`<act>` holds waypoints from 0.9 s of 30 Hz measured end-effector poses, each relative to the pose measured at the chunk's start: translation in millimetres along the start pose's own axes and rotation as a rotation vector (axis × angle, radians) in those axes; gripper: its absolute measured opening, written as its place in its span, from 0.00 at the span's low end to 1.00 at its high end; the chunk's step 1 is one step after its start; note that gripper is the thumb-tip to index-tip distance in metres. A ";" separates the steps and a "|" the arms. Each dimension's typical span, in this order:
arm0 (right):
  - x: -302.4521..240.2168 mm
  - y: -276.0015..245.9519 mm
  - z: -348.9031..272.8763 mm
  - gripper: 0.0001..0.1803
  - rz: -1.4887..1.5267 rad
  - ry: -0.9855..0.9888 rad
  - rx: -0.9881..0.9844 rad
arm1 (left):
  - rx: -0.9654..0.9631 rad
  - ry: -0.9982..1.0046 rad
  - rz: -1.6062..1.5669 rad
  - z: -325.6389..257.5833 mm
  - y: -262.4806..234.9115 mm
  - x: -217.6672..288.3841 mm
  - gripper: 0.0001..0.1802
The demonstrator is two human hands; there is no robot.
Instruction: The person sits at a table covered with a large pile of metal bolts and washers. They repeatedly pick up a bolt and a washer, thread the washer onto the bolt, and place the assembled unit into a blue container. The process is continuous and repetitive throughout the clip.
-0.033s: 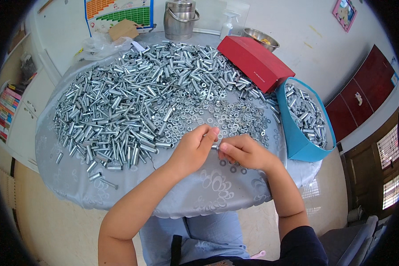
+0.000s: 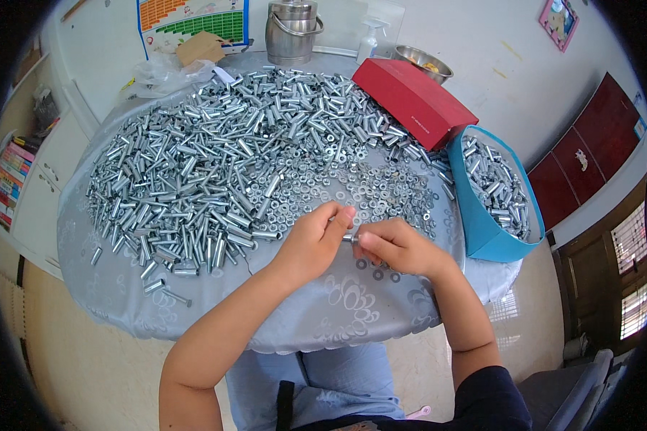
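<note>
My left hand [image 2: 313,241] is closed around a silvery metal bolt [image 2: 348,238], most of which the fingers hide. From the other side my right hand [image 2: 395,246] pinches the bolt's end between thumb and curled fingers. Both hands are held over the near part of the table. Just beyond them spreads a patch of loose washers and nuts [image 2: 316,188], and a few washers [image 2: 378,275] lie beneath the right hand. To the left is a large heap of metal sleeves and bolts [image 2: 187,165].
A grey patterned cloth [image 2: 280,323] covers the table. At the right edge stands a blue fabric bin [image 2: 492,246] full of bolts. Behind the heap are a red box [image 2: 413,100], a steel pot [image 2: 291,36], a plastic bag [image 2: 169,75] and a metal bowl [image 2: 438,65].
</note>
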State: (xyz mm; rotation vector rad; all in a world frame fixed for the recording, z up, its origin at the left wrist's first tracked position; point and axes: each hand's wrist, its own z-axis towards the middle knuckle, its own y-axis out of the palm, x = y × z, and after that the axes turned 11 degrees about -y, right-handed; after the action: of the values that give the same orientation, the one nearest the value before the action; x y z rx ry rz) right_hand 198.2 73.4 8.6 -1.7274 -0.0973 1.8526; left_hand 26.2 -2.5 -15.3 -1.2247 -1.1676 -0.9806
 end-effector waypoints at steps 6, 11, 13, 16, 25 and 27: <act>-8.9 2.8 1.8 0.13 -0.146 0.021 -0.008 | 0.019 0.021 -0.008 1.7 0.1 -4.3 0.16; -5.5 6.8 2.0 0.13 -0.166 -0.036 0.109 | 0.016 -0.024 0.006 0.7 -0.8 -3.0 0.15; -6.2 5.1 2.2 0.12 -0.203 -0.047 0.112 | 0.009 0.017 0.000 2.9 1.4 -5.7 0.15; -6.2 2.9 1.8 0.11 -0.214 -0.022 0.085 | 0.005 -0.011 -0.006 0.2 1.0 -3.1 0.15; -6.7 4.2 2.9 0.11 -0.284 -0.070 0.107 | 0.049 0.012 0.033 2.2 0.1 -4.8 0.15; -16.7 8.9 5.4 0.12 -0.313 -0.050 0.175 | 0.065 0.024 0.029 2.9 -0.5 -6.7 0.15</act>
State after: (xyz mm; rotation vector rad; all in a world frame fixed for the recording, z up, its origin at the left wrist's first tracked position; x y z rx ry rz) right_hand 189.4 60.2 20.3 -1.4556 -0.2065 1.6235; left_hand 24.3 -0.1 -21.9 -1.1728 -1.1508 -0.9265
